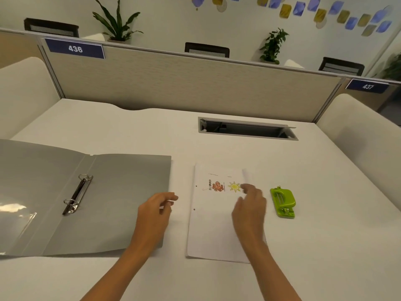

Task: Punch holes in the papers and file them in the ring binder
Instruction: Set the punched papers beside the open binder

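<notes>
A person's two bare hands reach over a white desk [325, 246], seen from above. In the middle lies a small stack of white papers [213, 231], flat, with two punched holes along the left edge and small drawings of an orange octopus and a yellow sun near the top.

The right hand [249, 209] is over the right half of the stack, fingers stretched out towards the sun drawing and gripping nothing. Whether the fingertips touch the sheet cannot be told. The paper's upper right edge looks blurred and slightly raised.

The left hand [155, 213] is just left of the papers, over the right edge of an open grey ring binder [121, 192], fingers loosely curled and holding nothing. The binder's two metal rings [77, 194] sit well to the left of both hands.

A green hole punch [283, 202] rests on the desk just right of the papers, near the right hand but apart from it.
</notes>
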Action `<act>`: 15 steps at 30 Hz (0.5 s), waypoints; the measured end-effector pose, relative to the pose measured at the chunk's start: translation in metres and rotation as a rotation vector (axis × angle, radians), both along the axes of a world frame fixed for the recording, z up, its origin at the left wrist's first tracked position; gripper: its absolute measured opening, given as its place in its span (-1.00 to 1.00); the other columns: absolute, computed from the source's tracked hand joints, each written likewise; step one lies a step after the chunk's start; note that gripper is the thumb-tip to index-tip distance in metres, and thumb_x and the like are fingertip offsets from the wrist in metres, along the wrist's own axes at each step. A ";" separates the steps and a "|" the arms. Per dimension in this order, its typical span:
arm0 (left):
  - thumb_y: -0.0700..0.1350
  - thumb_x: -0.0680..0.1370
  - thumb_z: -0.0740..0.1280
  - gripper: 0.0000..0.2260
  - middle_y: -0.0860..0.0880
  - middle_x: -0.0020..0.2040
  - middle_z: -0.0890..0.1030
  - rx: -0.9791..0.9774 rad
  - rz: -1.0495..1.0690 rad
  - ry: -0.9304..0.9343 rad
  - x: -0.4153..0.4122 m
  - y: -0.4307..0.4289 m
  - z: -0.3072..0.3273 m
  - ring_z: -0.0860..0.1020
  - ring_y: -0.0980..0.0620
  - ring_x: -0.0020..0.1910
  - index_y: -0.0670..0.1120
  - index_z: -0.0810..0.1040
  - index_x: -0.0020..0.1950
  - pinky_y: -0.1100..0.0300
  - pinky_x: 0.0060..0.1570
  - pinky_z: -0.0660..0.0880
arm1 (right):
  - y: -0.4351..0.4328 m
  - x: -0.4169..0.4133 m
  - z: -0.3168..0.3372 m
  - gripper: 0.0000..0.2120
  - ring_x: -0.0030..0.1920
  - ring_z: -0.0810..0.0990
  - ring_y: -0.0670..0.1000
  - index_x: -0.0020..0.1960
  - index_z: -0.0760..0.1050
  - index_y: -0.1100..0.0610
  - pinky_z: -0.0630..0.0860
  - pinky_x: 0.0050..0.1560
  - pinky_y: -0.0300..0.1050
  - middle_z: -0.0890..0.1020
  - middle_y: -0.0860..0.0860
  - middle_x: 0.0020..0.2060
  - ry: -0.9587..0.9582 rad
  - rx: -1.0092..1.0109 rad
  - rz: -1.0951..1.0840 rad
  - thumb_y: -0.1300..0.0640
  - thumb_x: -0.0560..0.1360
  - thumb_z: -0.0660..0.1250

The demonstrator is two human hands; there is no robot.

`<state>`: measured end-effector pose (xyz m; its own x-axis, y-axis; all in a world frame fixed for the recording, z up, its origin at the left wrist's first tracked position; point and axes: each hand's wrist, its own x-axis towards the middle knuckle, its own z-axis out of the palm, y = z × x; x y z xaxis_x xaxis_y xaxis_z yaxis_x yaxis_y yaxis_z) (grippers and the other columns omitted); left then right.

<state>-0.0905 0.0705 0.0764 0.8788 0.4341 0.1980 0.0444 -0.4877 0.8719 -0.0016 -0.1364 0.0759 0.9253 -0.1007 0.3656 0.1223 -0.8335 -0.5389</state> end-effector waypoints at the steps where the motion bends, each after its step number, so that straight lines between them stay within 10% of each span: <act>1: -0.31 0.55 0.29 -0.73 0.18 0.00 0.62 0.046 0.021 -0.026 -0.005 0.009 0.001 0.57 0.32 0.00 0.05 0.61 0.00 0.43 0.00 0.52 | 0.014 -0.006 0.002 -0.66 0.01 0.49 0.14 0.17 0.48 0.14 0.36 0.03 -0.01 0.57 0.06 0.03 0.000 0.038 0.117 0.36 0.43 0.27; 8: -0.29 0.52 0.33 -0.80 0.03 0.17 0.60 0.191 0.310 -0.042 -0.041 0.076 0.002 0.52 0.12 0.12 -0.05 0.62 0.06 0.19 0.19 0.41 | 0.115 -0.046 0.005 -0.70 0.21 0.43 -0.02 0.23 0.47 0.12 0.29 0.24 -0.28 0.53 -0.01 0.15 0.002 0.006 0.758 0.24 0.52 0.18; 15: -0.26 0.46 0.43 -0.50 -0.17 0.44 0.28 0.195 0.529 0.117 -0.070 0.132 -0.034 0.31 -0.17 0.41 -0.16 0.37 0.36 -0.05 0.36 0.31 | 0.177 -0.072 -0.030 -0.49 0.38 0.38 0.17 0.37 0.39 0.21 0.22 0.46 0.05 0.44 0.18 0.36 0.069 -0.243 1.019 -0.10 0.62 -0.01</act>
